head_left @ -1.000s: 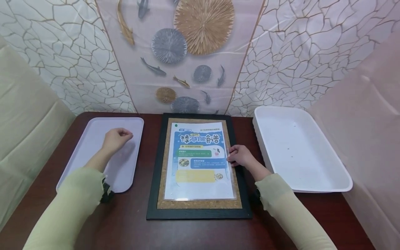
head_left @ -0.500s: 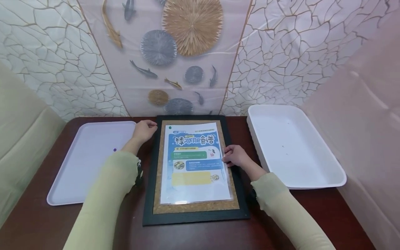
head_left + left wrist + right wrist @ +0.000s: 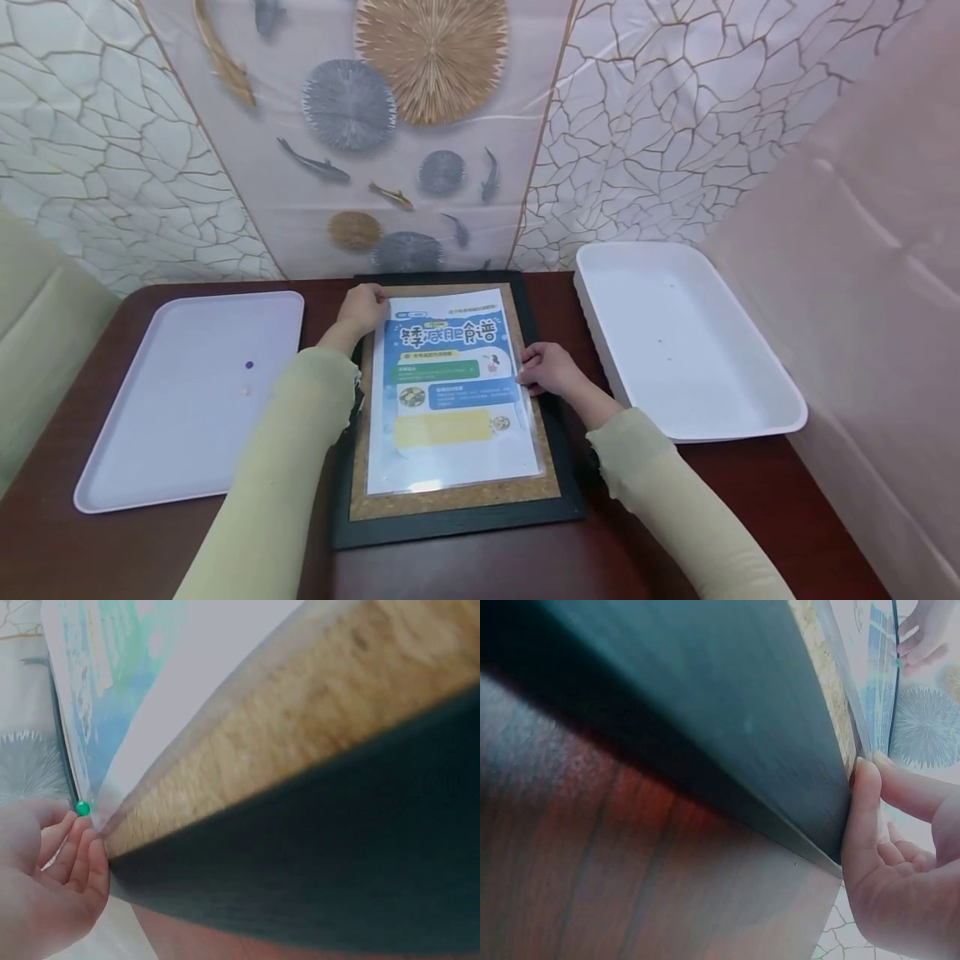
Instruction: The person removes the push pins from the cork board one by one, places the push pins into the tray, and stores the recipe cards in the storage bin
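Note:
A laminated poster [image 3: 450, 454] with blue, green and yellow printing lies on a cork board [image 3: 450, 497] with a black frame [image 3: 457, 533]. At the poster's upper left corner, my left hand [image 3: 363, 307] has thumb and fingertips gathered round a green pushpin [image 3: 83, 808]; the head view hides the pin behind the fingers. My right hand [image 3: 551, 367] pinches the poster's right edge between thumb and forefinger, its other fingers curled [image 3: 900, 855] beside the frame. A purple pushpin [image 3: 250, 365] and a small pinkish dot [image 3: 246, 390] are on the flat tray [image 3: 172, 400].
To the right of the board stands a deep white tray [image 3: 697, 358]. All of it sits on a dark reddish-brown table [image 3: 480, 571]. A patterned backdrop [image 3: 442, 217] rises right behind, and padded pale panels [image 3: 847, 275] close in both sides.
My left hand has gone from above the flat tray rightward to the poster's upper left corner, uncovering the purple pushpin. My right hand stays at the right edge. The view has turned slightly right.

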The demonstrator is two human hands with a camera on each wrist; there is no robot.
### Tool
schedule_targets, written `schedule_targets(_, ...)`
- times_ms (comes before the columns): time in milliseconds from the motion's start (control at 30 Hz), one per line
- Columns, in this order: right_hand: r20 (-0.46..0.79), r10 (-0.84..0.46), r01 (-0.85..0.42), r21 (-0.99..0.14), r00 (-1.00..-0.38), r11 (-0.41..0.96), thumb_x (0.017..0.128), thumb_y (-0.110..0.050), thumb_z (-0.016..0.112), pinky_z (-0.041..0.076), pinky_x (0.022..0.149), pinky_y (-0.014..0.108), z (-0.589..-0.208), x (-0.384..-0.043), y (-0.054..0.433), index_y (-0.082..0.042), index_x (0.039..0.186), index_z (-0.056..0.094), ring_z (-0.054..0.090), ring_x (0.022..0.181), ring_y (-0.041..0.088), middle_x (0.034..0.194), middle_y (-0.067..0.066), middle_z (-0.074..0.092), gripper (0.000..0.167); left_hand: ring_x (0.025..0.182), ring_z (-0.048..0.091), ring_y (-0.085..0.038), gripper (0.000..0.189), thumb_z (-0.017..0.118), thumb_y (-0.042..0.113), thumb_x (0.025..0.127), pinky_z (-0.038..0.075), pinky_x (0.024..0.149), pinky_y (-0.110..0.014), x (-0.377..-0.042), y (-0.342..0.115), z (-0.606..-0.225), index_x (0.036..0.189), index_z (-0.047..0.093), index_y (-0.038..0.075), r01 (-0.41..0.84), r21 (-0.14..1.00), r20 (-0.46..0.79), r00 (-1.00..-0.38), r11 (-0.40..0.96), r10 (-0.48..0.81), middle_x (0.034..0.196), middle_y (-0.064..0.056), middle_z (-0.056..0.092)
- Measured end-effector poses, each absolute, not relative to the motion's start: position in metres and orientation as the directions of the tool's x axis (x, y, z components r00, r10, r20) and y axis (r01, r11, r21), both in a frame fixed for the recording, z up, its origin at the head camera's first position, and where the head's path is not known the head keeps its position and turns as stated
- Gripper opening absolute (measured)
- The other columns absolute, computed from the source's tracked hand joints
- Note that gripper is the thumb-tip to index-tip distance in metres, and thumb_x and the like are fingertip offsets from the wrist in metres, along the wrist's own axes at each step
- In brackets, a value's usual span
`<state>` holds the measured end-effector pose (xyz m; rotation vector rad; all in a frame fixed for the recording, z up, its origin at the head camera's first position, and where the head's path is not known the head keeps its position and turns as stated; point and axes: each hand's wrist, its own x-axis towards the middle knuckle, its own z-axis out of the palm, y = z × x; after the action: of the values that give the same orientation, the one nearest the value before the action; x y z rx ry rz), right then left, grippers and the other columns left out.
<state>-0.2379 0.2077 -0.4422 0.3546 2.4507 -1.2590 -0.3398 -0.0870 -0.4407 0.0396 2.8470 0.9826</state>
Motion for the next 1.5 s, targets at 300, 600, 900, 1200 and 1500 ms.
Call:
schedule_targets(300, -0.407, 0.019, 0.343, -0.741, -0.913, 0.577, 0.083, -0.003, 0.067, 0.054, 0.06, 0.025, -0.44, -0.237, 0.195, 0.0, 0.112, 0.055, 0.062, 0.071, 0.018, 0.093, 0.015, 0.062, 0.031, 0.11, 0.056, -0.031, 0.027, 0.045, 0.011, 0.095, 0.044, 0.095, -0.044, -0.333, -0.091, -0.438, 0.114, 0.062, 0.002, -0.065, 0.564, -0.119, -0.993, 0.823, 0.003, 0.12, -0.017, 0.06)
schedule_targets(600, -0.409, 0.021, 0.344, -0.739, -0.912, 0.58, 0.084, -0.005, 0.067, 0.054, 0.062, 0.025, -0.439, -0.236, 0.195, 0.0, 0.113, 0.054, 0.062, 0.074, 0.019, 0.095, 0.016, 0.061, 0.032, 0.103, 0.056, -0.029, 0.021, 0.05, 0.008, 0.094, 0.045, 0.093, -0.043, -0.323, -0.093, -0.438, 0.106, 0.065, 0.001, -0.059, 0.624, -0.137, -0.99, 0.779, 0.034, 0.113, -0.018, 0.062)
schedule_targets(900, -0.415, 0.035, 0.354, -0.726, -0.909, 0.589, 0.085, -0.007, 0.067, 0.054, 0.063, 0.025, -0.443, -0.235, 0.199, 0.0, 0.115, 0.053, 0.063, 0.077, 0.02, 0.098, 0.017, 0.062, 0.034, 0.101, 0.057, -0.029, 0.021, 0.053, 0.011, 0.093, 0.048, 0.087, -0.04, -0.307, -0.105, -0.43, 0.108, 0.063, 0.001, -0.045, 0.715, -0.128, -0.989, 0.698, 0.068, 0.112, -0.018, 0.062)
schedule_targets(1200, -0.423, 0.037, 0.362, -0.722, -0.905, 0.59, 0.086, -0.008, 0.066, 0.055, 0.066, 0.026, -0.445, -0.235, 0.206, 0.0, 0.117, 0.053, 0.064, 0.08, 0.02, 0.101, 0.018, 0.063, 0.035, 0.096, 0.059, -0.03, 0.023, 0.055, 0.018, 0.094, 0.049, 0.085, -0.041, -0.29, -0.124, -0.415, 0.109, 0.063, 0.002, 0.009, 0.732, -0.083, -0.991, 0.682, 0.103, 0.107, -0.018, 0.063)
schedule_targets(1500, -0.418, 0.019, 0.35, -0.733, -0.908, 0.584, 0.086, -0.007, 0.064, 0.055, 0.065, 0.026, -0.442, -0.236, 0.209, 0.001, 0.118, 0.051, 0.064, 0.078, 0.02, 0.101, 0.018, 0.062, 0.035, 0.089, 0.061, -0.03, 0.023, 0.056, 0.017, 0.092, 0.048, 0.075, -0.036, -0.268, -0.151, -0.402, 0.105, 0.063, -0.001, 0.063, 0.726, -0.021, -0.993, 0.685, 0.114, 0.1, -0.021, 0.065)
